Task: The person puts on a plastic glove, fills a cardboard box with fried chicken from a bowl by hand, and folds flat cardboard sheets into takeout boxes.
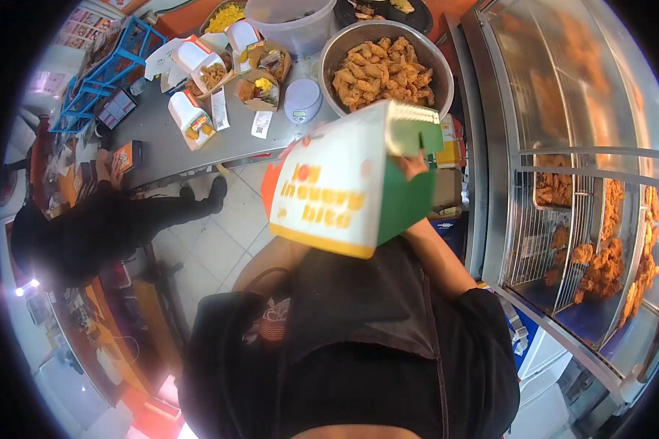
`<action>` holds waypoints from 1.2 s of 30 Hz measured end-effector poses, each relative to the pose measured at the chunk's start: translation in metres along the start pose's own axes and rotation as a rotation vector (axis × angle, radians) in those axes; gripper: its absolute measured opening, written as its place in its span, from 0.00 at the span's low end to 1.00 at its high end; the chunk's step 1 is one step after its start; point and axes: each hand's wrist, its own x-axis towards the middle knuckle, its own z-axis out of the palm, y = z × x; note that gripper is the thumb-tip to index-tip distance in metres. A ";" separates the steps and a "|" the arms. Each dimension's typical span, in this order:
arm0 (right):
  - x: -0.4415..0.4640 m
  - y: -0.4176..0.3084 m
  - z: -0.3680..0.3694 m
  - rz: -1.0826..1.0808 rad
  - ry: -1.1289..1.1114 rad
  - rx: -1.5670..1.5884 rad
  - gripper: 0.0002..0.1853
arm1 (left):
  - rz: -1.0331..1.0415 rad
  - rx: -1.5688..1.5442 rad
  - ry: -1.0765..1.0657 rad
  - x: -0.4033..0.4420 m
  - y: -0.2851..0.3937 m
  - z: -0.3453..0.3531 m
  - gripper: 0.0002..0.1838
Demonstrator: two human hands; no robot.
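A large white, green and yellow cardboard food box (329, 186) printed "joy in every bite" is held up in front of me, slightly blurred. My right hand (412, 167) grips it at the green side, where some fingers show near the upper edge. Behind the box my left hand is hidden; only the left forearm shows below it. Just beyond the box stands a steel bowl (328, 62) heaped with fried chicken pieces (384, 73). A small round kitchen scale (302, 101) is to the left of that bowl.
Several open food boxes (190, 121) and receipts (220, 110) stand on the steel counter (150, 150). A heated glass cabinet (483, 146) with fried chicken rises at right. At left, another person in dark clothes (95, 234) has a hand (108, 167) near an orange box (127, 156).
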 end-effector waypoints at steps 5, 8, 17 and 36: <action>0.010 0.006 0.007 0.271 -0.279 0.233 0.15 | 0.081 1.074 -0.330 0.027 -0.091 0.011 0.15; 0.006 -0.010 0.008 0.629 -0.272 0.605 0.23 | 0.043 1.188 -0.541 0.004 -0.066 0.010 0.17; 0.010 0.023 0.009 1.014 -0.393 0.848 0.10 | -0.516 0.972 -0.394 -0.013 -0.031 -0.003 0.23; -0.006 0.011 0.035 1.552 -0.555 1.616 0.15 | 0.055 0.440 -0.300 -0.017 -0.050 -0.046 0.60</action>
